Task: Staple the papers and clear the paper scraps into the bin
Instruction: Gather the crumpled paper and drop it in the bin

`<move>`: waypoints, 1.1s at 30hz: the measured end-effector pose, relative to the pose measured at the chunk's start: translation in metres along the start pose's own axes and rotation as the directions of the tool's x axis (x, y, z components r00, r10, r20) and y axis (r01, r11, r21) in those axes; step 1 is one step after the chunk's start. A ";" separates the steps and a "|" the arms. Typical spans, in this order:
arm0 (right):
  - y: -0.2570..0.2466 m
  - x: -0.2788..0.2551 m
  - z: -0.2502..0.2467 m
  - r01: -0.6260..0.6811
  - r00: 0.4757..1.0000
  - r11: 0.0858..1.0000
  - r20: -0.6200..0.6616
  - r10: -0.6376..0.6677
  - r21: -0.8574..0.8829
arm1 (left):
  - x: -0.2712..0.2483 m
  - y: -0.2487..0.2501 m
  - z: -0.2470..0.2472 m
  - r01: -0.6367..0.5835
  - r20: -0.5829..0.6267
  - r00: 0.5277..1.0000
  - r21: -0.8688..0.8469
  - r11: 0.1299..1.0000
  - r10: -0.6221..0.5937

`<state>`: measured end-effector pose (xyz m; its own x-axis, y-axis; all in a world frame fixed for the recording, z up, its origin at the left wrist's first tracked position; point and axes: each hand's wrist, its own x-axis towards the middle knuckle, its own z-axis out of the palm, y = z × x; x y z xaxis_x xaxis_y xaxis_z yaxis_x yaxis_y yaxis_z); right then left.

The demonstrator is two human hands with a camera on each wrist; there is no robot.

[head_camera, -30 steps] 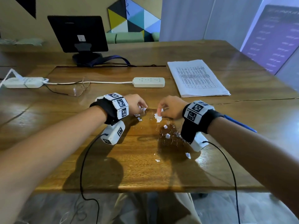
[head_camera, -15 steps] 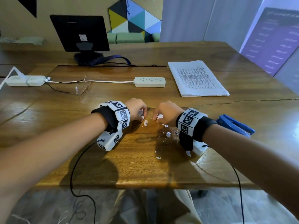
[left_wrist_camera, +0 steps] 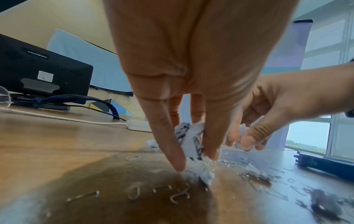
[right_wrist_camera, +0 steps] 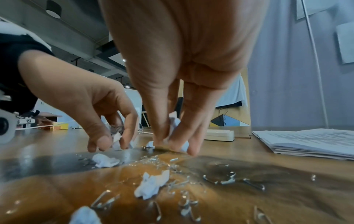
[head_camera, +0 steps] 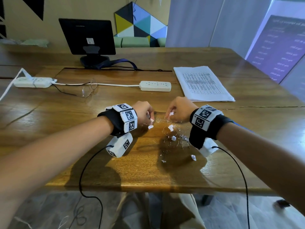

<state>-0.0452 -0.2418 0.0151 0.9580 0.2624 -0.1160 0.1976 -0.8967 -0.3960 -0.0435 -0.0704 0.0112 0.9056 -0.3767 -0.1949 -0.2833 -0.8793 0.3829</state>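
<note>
Small white paper scraps (head_camera: 170, 127) and bent staples (head_camera: 184, 138) litter the wooden table (head_camera: 115, 171) near its front edge. My left hand (head_camera: 149, 117) pinches crumpled printed scraps (left_wrist_camera: 191, 142) with its fingertips down on the wood. Just to its right, my right hand (head_camera: 171, 115) pinches white scraps (right_wrist_camera: 173, 121) too, fingertips touching the table. More scraps (right_wrist_camera: 151, 184) lie loose between and behind the hands. A stack of printed papers (head_camera: 203, 83) lies at the back right. A blue stapler (left_wrist_camera: 325, 163) shows in the left wrist view, behind the right hand.
A white power strip (head_camera: 155, 85) and its cable cross the table behind the hands, with glasses (head_camera: 89, 90) and a second strip (head_camera: 33, 82) to the left. A black monitor (head_camera: 87, 37) stands at the back. No bin is in view.
Both hands have drawn closer together over the scraps, each gathering more pieces. The right forearm now covers the blue stapler in the head view.
</note>
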 end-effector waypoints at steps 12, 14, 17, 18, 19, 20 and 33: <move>-0.005 -0.006 0.019 -0.017 0.993 0.984 0.108 0.037 -0.177 | 0.005 0.013 0.012 -0.044 0.065 0.997 0.170 0.984 0.033; -0.006 -0.006 0.020 -0.028 0.996 0.983 0.084 0.044 -0.182 | 0.005 0.013 0.013 -0.024 0.054 0.998 0.164 0.986 0.016; -0.007 -0.006 0.020 -0.033 0.998 0.981 0.048 0.043 -0.192 | 0.006 0.013 0.014 -0.009 0.047 0.999 0.159 0.987 0.001; -0.006 -0.007 0.020 -0.031 0.998 0.981 0.045 0.041 -0.191 | 0.006 0.014 0.014 -0.007 0.051 0.999 0.156 0.988 -0.001; -0.006 -0.008 0.019 -0.030 0.999 0.982 0.039 0.038 -0.186 | 0.006 0.014 0.014 -0.007 0.054 0.999 0.154 0.988 -0.002; -0.004 -0.008 0.018 -0.029 0.999 0.984 0.029 0.035 -0.177 | 0.006 0.014 0.014 -0.005 0.051 0.999 0.151 0.988 -0.003; -0.004 -0.045 0.014 -0.021 0.967 0.991 0.249 0.054 -0.134 | -0.003 0.019 0.014 0.006 0.040 0.999 0.044 0.999 -0.008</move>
<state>-0.0923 -0.2452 0.0095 0.8853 0.2939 -0.3603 0.2038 -0.9418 -0.2675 -0.0562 -0.0900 0.0062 0.8942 -0.3815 -0.2341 -0.2918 -0.8935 0.3414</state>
